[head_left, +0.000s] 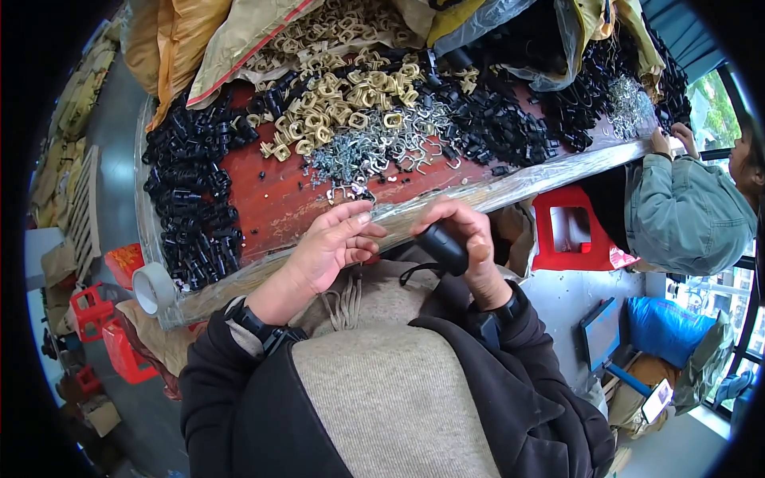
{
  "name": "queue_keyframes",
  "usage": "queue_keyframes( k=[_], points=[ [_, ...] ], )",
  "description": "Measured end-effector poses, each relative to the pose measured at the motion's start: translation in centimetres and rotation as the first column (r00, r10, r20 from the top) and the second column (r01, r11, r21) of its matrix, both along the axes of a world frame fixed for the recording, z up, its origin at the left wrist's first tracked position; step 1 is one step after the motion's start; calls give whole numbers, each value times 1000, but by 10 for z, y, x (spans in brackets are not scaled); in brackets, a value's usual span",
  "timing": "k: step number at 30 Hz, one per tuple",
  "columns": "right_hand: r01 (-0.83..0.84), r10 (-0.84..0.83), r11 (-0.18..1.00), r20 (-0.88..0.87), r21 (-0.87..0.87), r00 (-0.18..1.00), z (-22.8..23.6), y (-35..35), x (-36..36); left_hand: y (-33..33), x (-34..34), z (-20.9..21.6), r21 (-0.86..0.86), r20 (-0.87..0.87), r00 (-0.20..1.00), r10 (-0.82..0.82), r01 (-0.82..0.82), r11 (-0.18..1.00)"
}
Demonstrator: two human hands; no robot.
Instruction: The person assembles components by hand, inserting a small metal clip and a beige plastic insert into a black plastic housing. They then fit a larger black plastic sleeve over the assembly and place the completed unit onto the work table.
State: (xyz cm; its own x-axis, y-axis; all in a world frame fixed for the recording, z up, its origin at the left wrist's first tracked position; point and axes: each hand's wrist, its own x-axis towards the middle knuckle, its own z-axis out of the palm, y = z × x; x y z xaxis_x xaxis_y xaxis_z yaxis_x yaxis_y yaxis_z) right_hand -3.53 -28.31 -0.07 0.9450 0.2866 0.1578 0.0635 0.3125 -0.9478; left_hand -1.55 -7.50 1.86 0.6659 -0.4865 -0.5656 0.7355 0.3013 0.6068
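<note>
My right hand (476,253), at the table's near edge, is wrapped round a smooth black rounded cylinder (443,249). A thin dark loop hangs beside the cylinder; its exact kind does not show. To its left, my left hand (325,245) is raised with curled fingers, the thumb close against the index finger. Anything pinched there is too small to make out. Just beyond the fingers lie a few metal hooks (348,193) on the worn red tabletop (267,191). Farther back are heaps of silver screws (347,155), bent wire hooks (416,139) and gold-coloured buckle-like rings (351,99).
Black plastic parts (191,199) cover the table's left side, and more black pieces (502,127) lie to the right. A tape roll (154,288) hangs at the near left corner. Beside a red stool (567,227), a person in a green jacket (685,211) works at the table's right end.
</note>
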Motion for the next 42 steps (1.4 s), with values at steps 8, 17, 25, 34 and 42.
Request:
queue_keyframes(
  k=[8, 17, 25, 34, 42],
  points=[
    [147, -161, 971, -63, -190, 985, -21, -77, -28, 19, 0, -6, -31, 48, 999, 15, -14, 999],
    [505, -288, 192, 444, -841, 848, 6, -56, -15, 67, 5, -4, 73, 224, 971, 79, -98, 992],
    [489, 107, 483, 603, -726, 790, 13, 49, 52, 124, 27, 15, 685, 727, 499, -471, -496, 533],
    [382, 158, 551, 542, -742, 825, 7, 69, 59, 129, 117, -2, 627, 247, 279, -928, -776, -66],
    [368, 30, 581, 471, -726, 881, 1, 43, 49, 131, 138, -17, 705, 85, 336, -938, -685, -181]
  ],
)
